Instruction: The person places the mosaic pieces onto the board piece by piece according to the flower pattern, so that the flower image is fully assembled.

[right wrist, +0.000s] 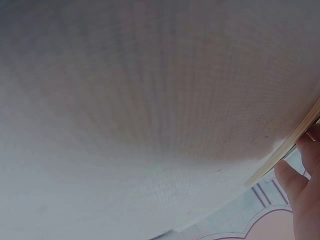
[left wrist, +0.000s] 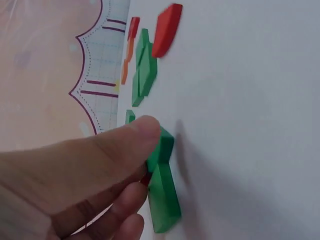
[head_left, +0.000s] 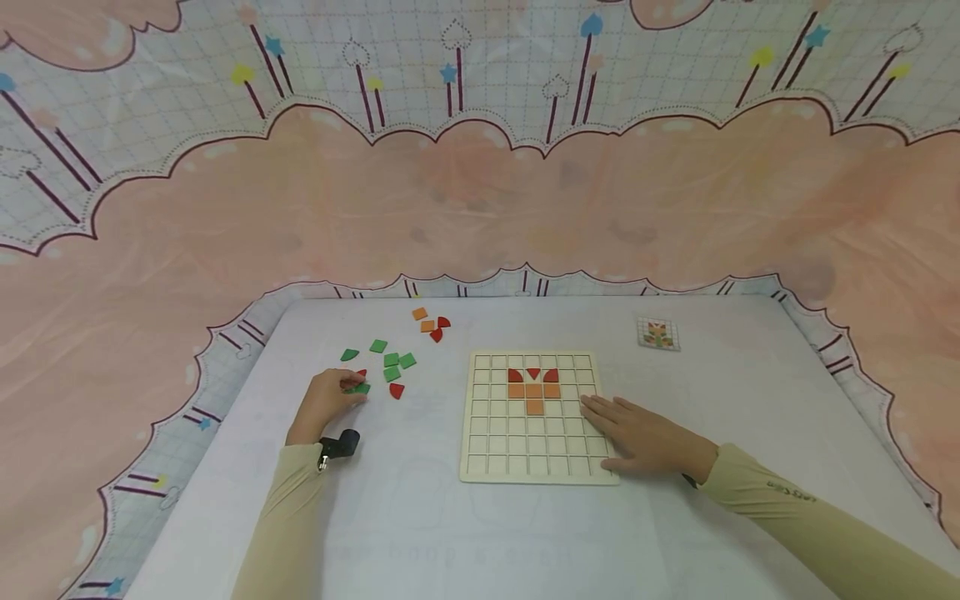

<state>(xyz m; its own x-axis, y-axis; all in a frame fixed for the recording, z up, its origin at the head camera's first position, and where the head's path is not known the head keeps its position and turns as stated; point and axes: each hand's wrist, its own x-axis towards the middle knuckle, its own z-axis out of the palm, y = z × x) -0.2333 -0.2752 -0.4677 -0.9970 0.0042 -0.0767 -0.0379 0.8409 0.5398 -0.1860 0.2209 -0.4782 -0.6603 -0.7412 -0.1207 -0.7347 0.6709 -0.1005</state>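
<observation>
A green piece (left wrist: 165, 142) is pinched by the left hand (head_left: 327, 404) at the left of the smooth white desk (head_left: 405, 525), near loose green squares (head_left: 392, 374), red wedges (head_left: 397, 390) and orange squares (head_left: 427, 326); the right hand (head_left: 652, 435), fingers straight and thumb apart, rests at the right edge of a cream grid board (head_left: 537, 447) bearing red and orange tiles (head_left: 533, 391); a small patterned card (head_left: 658, 333) lies far right, and peach-and-white cloth (head_left: 480, 208) with scalloped outlines rises behind the far edge and along both sides

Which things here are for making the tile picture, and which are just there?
For the picture:
- pale wooden square grid board
- flat green tiles
- flat red tiles
- flat orange tiles
- small square picture card

Just there:
- white tablecloth
- peach patterned backdrop
</observation>
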